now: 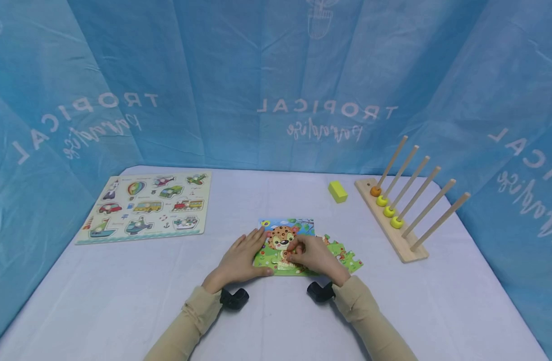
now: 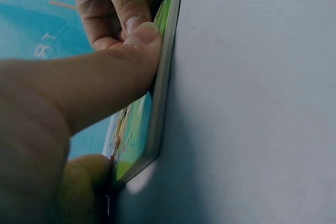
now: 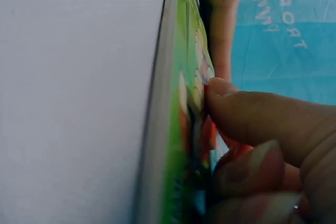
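A jigsaw puzzle [image 1: 284, 273] with a spotted leopard cub on green grass lies flat on the table in front of me. My left hand [image 1: 243, 255] rests on its left side, fingers straight along that edge, and the thumb [image 2: 121, 66] lies on the near rim. Over the middle of the picture, my right hand [image 1: 309, 253] has its fingers curled, pinching a small puzzle piece low against the board. That piece is mostly hidden by thumb and fingertips. Several joined puzzle pieces [image 1: 349, 259], green with red spots, lie to the right, partly behind the right hand.
A knobbed vehicle puzzle board [image 1: 154, 231] lies at the back left. A yellow block [image 1: 337, 191] sits at the back, right of centre. Farther right stands a wooden peg rack [image 1: 413, 254] with upright rods, an orange bead [image 1: 375, 191] and yellow beads [image 1: 396, 222]. Blue curtains enclose the table.
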